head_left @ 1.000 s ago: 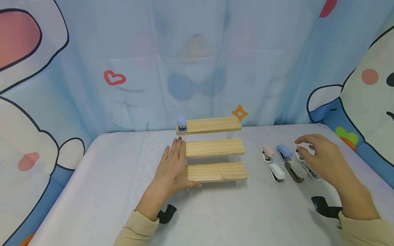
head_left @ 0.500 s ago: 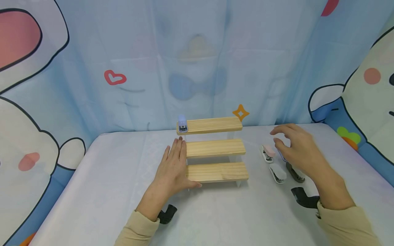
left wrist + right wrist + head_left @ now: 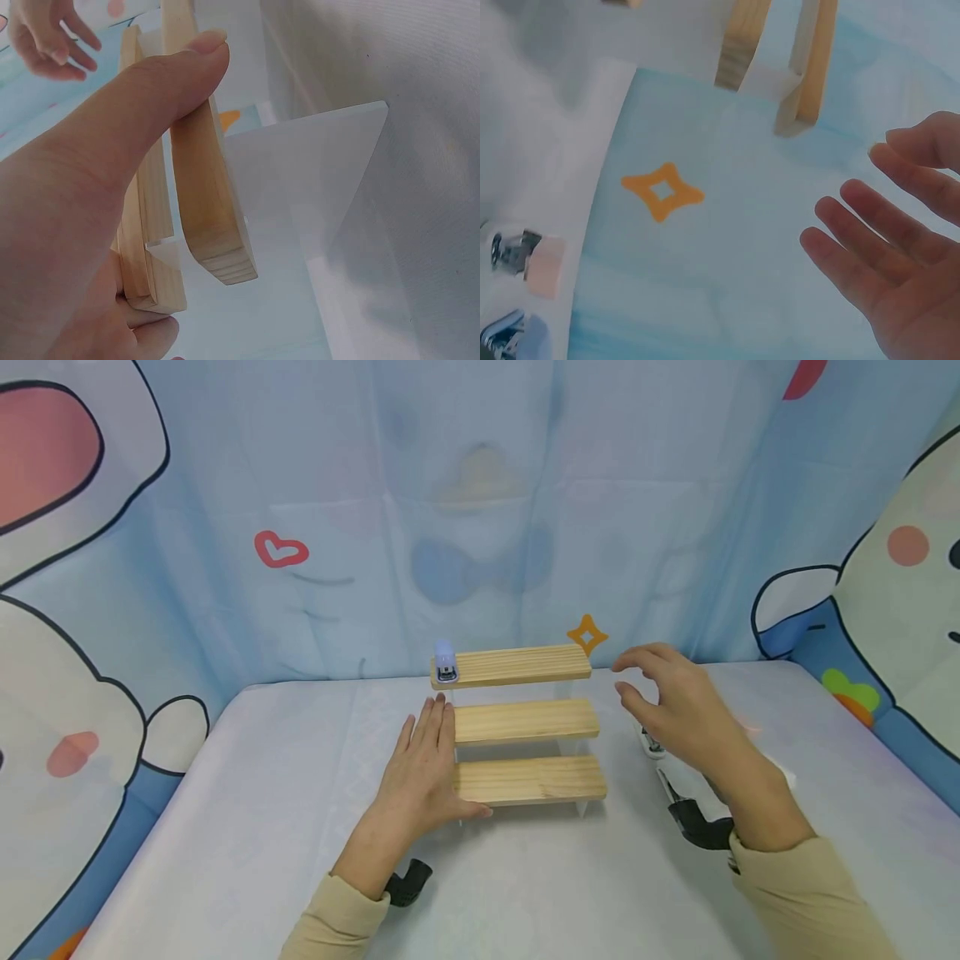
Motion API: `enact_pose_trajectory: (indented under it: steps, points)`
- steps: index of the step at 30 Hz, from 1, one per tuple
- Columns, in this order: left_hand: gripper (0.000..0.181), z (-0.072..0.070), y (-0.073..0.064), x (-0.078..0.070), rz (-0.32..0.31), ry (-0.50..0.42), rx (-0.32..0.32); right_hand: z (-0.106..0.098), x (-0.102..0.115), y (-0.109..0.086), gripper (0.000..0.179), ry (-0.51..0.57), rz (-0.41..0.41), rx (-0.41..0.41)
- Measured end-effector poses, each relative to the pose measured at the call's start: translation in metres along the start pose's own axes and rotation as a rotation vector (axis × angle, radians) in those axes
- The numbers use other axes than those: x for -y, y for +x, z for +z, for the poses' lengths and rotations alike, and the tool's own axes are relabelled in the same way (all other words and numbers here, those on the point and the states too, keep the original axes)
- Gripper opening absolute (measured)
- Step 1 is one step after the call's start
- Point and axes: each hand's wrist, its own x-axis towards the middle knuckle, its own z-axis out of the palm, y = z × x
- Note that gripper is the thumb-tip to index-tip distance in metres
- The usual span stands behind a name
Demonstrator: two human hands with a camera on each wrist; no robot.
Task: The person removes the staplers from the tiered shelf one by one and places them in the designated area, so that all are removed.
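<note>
A three-tier wooden step shelf (image 3: 532, 779) with clear supports stands on the table. My left hand (image 3: 417, 768) rests along its left side, fingers straight and thumb on the lowest board (image 3: 204, 180). On the left end of the top board sits a lilac stapler (image 3: 446, 664). My right hand (image 3: 682, 714) hovers to the right of the shelf, fingers spread and slightly bent; nothing shows in it in the right wrist view. Below it, staplers are largely hidden in the head view. The right wrist view shows a pink stapler (image 3: 546, 268) and part of a blue stapler (image 3: 531, 339).
A white cloth (image 3: 285, 827) covers the table. Behind it hangs a blue printed curtain (image 3: 352, 468). A black wrist mount (image 3: 697, 828) juts out by my right sleeve (image 3: 810, 902), and another black mount (image 3: 408, 883) by the left one.
My right hand has moved left from the rightmost staplers, over the others, toward the shelf. The left hand, shelf and lilac stapler have stayed in place.
</note>
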Motion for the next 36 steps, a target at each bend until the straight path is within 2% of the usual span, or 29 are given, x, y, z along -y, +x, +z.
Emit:
enact_pose_trajectory:
  steps: [13, 21, 28, 36]
  points:
    - [0.143, 0.001, 0.001, -0.002, -0.007, 0.013, 0.007, 0.021, 0.023, 0.022, 0.021, 0.085, -0.074, 0.062]
    - [0.144, 0.001, 0.0, -0.003, -0.015, 0.02, 0.011, 0.036, 0.033, 0.033, 0.022, 0.084, -0.104, 0.125]
    - [0.148, 0.0, -0.001, -0.003, -0.046, 0.026, 0.005, 0.044, 0.045, 0.041, 0.022, 0.12, -0.153, 0.13]
    - [0.148, -0.002, -0.001, -0.003, -0.072, 0.009, 0.002, 0.049, 0.054, 0.051, 0.023, 0.086, -0.183, 0.143]
